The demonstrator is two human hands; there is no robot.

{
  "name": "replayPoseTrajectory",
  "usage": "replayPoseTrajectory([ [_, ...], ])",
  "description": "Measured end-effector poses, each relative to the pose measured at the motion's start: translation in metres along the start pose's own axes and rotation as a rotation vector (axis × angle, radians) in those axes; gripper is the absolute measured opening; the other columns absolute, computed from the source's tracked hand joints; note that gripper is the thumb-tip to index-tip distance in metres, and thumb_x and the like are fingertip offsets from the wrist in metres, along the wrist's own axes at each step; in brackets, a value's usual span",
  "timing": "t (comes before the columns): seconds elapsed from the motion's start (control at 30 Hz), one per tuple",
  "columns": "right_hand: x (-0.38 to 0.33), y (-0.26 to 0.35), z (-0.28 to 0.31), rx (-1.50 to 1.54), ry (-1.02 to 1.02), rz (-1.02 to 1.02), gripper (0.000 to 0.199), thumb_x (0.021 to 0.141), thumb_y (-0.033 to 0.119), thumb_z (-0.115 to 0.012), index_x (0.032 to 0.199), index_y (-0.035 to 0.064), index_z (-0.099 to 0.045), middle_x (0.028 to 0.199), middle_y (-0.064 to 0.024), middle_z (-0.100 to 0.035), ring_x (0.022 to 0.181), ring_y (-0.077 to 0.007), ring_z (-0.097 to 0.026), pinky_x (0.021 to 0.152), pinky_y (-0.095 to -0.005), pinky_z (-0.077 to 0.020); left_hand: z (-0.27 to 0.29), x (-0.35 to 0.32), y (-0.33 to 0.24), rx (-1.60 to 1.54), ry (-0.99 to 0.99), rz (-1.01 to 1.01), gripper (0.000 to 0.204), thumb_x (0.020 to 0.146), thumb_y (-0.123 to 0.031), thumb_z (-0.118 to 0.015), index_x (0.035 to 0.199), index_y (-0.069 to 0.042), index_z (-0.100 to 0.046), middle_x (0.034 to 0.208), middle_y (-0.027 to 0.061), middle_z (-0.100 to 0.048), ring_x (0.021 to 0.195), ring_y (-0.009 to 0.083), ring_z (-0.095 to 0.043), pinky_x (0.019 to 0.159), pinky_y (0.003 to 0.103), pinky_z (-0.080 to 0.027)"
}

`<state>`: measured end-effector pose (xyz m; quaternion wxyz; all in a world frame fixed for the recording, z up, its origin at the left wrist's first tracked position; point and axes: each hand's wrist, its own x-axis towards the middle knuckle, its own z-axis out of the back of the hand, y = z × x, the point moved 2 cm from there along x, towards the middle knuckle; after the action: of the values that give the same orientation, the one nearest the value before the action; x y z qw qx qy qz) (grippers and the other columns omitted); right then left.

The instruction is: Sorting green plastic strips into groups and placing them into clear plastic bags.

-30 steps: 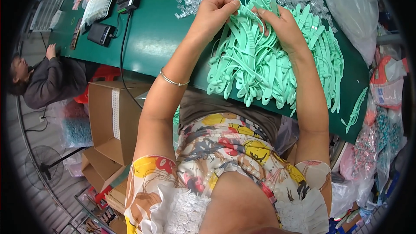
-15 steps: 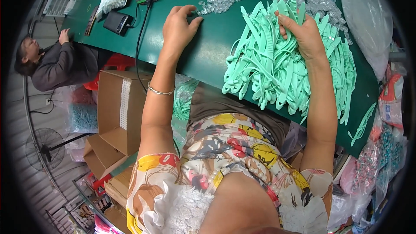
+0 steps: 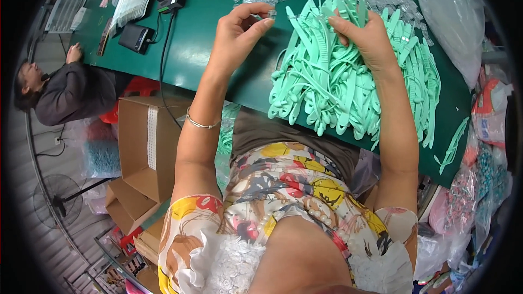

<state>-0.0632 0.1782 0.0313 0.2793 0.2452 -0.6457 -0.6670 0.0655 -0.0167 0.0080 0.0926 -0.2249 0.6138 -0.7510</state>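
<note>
The left hand [image 3: 234, 31] pinches a clear clip [image 3: 272, 14] between thumb and forefinger; the right hand [image 3: 370, 38], partly closed, grasps green straps [image 3: 350, 1] atop the strap pile [image 3: 321, 71] on the bench [image 3: 196, 30].

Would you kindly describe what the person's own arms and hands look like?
The left hand and right hand are gloveless. A slim silver-coloured bangle circles the left forearm; the right shows none. The short left sleeve is pale, patterned yellow and red.
</note>
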Motion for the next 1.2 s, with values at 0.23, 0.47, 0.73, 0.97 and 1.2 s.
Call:
replayPoseTrajectory([
  [0.23,-0.002,0.003,0.000,-0.090,0.039,-0.015,0.025,0.072,0.022,-0.073,0.083,0.0023,-0.063,0.061,0.0025,-0.054,0.052,-0.0035,-0.045,0.047,-0.0185,-0.0344,-0.039,0.013,-0.014,-0.143,0.084,-0.065,0.020,0.078,-0.003,-0.064,0.098,-0.003,-0.063,0.085,-0.0010,-0.058,0.062,0.0031,-0.049,0.056,0.018,-0.042],
  [0.47,0.000,-0.002,0.004,-0.102,0.051,-0.030,0.024,0.071,0.022,-0.072,0.081,0.0024,-0.062,0.060,0.0025,-0.054,0.049,-0.0038,-0.044,0.045,-0.0188,-0.0333,-0.051,0.018,-0.014,-0.027,0.080,-0.186,0.021,0.076,-0.002,-0.065,0.097,-0.004,-0.063,0.085,0.0006,-0.058,0.060,0.0042,-0.049,0.054,0.018,-0.042],
  [0.73,0.001,-0.003,0.003,-0.072,0.079,-0.025,0.020,0.073,0.020,-0.071,0.079,0.0033,-0.062,0.059,0.0022,-0.053,0.048,-0.0036,-0.044,0.044,-0.0190,-0.0330,-0.057,0.016,-0.023,0.204,0.109,-0.321,0.026,0.077,0.001,-0.064,0.102,-0.004,-0.061,0.091,0.0005,-0.056,0.064,0.0031,-0.047,0.058,0.016,-0.039],
  [0.97,0.000,-0.002,0.001,-0.059,0.050,-0.025,0.023,0.073,0.022,-0.072,0.079,0.0030,-0.061,0.060,0.0022,-0.053,0.049,-0.0037,-0.045,0.045,-0.0184,-0.0346,-0.060,0.018,-0.026,-0.287,0.074,0.048,0.015,0.083,-0.012,-0.061,0.095,-0.003,-0.062,0.084,-0.0001,-0.055,0.061,0.0051,-0.045,0.056,0.019,-0.038],
  [1.2,-0.001,0.000,-0.002,-0.085,0.014,0.036,0.025,0.071,0.017,-0.075,0.086,0.0016,-0.061,0.068,0.0011,-0.057,0.059,-0.0037,-0.050,0.051,-0.0184,-0.0394,-0.062,0.026,-0.020,-0.128,0.367,0.187,0.025,0.088,-0.025,-0.055,0.080,-0.002,-0.061,0.063,-0.0044,-0.048,0.057,0.0037,-0.038,0.050,0.019,-0.028],
])
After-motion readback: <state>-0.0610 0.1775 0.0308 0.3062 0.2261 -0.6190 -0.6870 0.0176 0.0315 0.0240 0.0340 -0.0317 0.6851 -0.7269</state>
